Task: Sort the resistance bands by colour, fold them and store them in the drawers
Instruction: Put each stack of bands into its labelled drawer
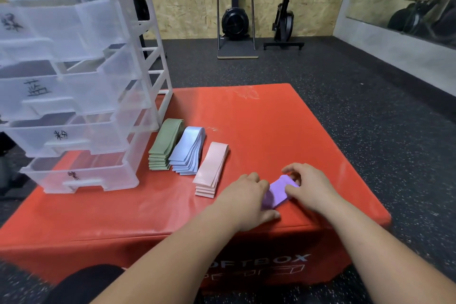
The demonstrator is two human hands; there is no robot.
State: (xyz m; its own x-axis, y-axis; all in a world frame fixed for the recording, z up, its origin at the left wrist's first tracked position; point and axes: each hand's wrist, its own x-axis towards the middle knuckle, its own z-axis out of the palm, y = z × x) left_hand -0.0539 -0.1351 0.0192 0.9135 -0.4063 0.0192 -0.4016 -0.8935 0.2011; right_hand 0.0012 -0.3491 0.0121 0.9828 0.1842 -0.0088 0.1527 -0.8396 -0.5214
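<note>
Red padded gym box point(246, 111) carries a translucent plastic drawer tower point(74, 96), contents unclear; left hand point(246, 195) and right hand point(311, 187) both pinch a folded purple resistance band point(277, 192).

Red padded box point(271, 118): front face is showing white printed letters "OFTBOX", first part hidden. Translucent plastic drawer unit point(74, 81): four drawer fronts are carrying black handwritten characters, too blurred for reading.

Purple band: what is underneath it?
The purple band lies on the red box. The left hand and right hand cover both its ends, so anything beneath those is hidden.
</note>
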